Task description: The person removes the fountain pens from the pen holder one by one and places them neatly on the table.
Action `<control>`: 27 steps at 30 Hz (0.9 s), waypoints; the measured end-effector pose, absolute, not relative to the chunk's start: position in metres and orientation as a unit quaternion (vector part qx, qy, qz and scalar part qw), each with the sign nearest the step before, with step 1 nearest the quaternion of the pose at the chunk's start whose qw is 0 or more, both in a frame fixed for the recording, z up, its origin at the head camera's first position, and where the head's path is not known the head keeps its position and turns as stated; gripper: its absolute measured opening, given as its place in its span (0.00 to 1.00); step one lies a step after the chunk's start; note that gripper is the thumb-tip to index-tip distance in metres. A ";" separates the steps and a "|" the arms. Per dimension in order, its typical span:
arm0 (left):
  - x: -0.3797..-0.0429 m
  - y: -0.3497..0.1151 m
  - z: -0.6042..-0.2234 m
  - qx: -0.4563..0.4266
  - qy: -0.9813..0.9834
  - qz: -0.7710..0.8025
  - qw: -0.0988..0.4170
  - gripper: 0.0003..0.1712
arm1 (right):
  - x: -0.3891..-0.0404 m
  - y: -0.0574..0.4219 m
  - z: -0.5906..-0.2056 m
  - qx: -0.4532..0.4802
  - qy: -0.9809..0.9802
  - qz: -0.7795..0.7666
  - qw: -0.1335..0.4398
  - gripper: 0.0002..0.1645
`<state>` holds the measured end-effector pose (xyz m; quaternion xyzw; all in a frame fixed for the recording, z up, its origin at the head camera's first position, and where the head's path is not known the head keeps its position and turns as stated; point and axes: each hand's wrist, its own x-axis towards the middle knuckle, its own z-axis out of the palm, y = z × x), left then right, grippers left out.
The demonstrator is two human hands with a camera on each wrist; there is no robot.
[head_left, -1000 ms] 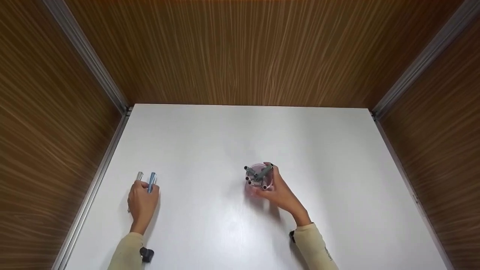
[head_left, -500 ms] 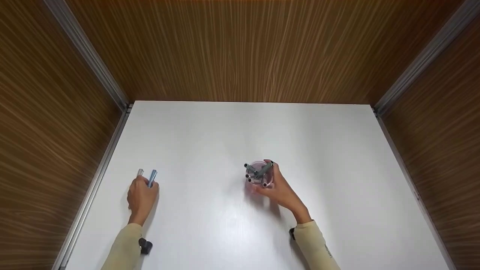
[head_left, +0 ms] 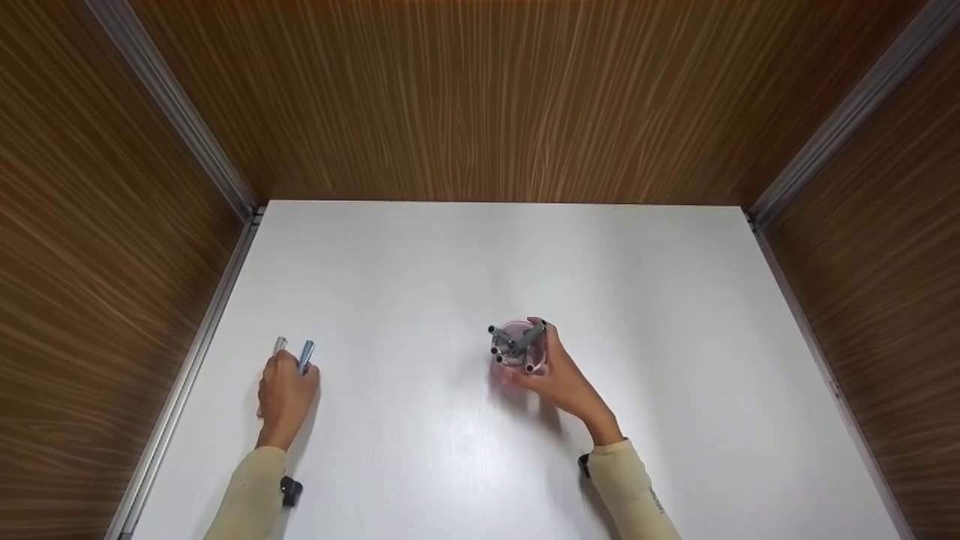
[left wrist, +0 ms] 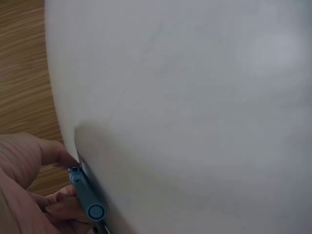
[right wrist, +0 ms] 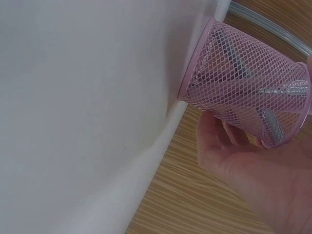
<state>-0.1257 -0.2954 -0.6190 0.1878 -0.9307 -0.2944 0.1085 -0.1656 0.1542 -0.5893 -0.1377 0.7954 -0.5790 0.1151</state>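
At the left side of the table, my left hand bends over two pens. A blue pen sticks out past its fingers, and the left wrist view shows that blue pen pinched between thumb and fingers. A silver pen lies beside it, mostly covered by the hand. My right hand grips a pink mesh pen cup from its right side, thumb nearer me. Several grey pens lean inside the cup, their ends above the rim; the cup stands upright on the table.
The white tabletop is bounded by wood-grain panels at the back and both sides. Metal rails run along its side edges.
The head view has tilted slightly. My left hand has shifted a little forward over the pens, covering more of the blue one. The right hand and pen cup hold still.
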 end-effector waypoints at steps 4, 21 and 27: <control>-0.125 -0.295 -0.619 0.189 -0.931 -0.294 0.108 0.16 | -0.164 0.154 -0.589 -0.139 0.794 -0.580 0.116 0.59; -0.115 -0.259 -0.602 0.116 -0.938 -0.251 0.208 0.17 | -0.164 0.150 -0.587 -0.135 0.806 -0.566 0.112 0.60; -0.114 -0.226 -0.598 0.060 -0.922 -0.280 0.260 0.10 | -0.163 0.148 -0.588 -0.141 0.809 -0.559 0.115 0.61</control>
